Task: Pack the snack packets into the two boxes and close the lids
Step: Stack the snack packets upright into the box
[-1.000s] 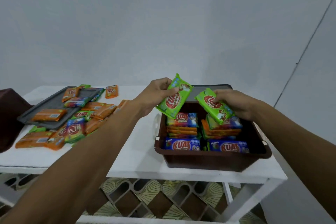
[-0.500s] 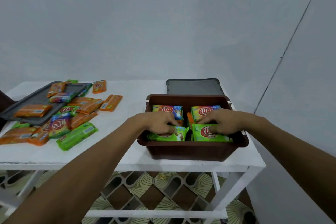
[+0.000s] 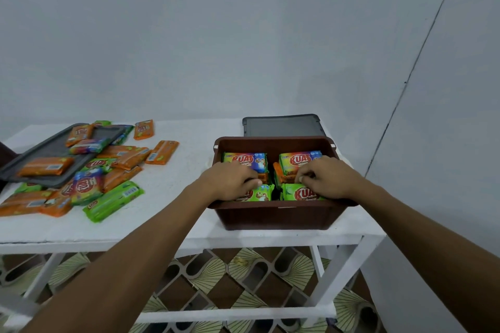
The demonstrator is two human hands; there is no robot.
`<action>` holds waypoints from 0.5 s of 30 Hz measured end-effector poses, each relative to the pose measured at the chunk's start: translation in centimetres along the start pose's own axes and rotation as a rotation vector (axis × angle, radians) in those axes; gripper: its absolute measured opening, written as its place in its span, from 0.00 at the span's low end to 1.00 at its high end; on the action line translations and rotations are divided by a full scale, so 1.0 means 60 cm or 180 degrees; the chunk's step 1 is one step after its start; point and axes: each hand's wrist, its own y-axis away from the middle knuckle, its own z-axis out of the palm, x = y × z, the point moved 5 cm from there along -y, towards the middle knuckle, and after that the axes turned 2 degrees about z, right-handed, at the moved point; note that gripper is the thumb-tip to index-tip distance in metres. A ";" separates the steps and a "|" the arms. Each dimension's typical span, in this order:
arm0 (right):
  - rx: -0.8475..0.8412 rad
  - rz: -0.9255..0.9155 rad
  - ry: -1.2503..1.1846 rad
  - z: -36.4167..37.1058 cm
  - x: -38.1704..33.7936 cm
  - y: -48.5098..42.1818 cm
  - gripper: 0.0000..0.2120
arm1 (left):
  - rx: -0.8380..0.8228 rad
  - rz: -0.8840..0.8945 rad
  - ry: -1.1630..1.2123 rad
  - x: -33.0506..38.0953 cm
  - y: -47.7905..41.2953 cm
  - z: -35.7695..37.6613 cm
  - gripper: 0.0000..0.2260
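Glossy foil packets (image 3: 113, 200), matt brown plastic box (image 3: 273, 215), painted white table (image 3: 186, 159).

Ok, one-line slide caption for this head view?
Left hand and right hand hold green snack packets in the brown plastic box, grey lid behind it.

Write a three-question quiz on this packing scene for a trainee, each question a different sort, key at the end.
1. True or false: the brown box has its lid on.
2. Where is the dark lid? A) flat on the table behind the box; B) on the floor; C) on top of the box.
3. Fill in: the left hand and the right hand each grip a ____ packet in the box's near row.

Key: 1 false. 2 A. 3 green: the left green packet and the right green packet.
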 end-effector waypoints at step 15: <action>0.0028 0.0166 -0.0022 0.008 0.005 -0.001 0.09 | 0.0065 -0.0108 -0.0204 0.006 0.006 -0.007 0.14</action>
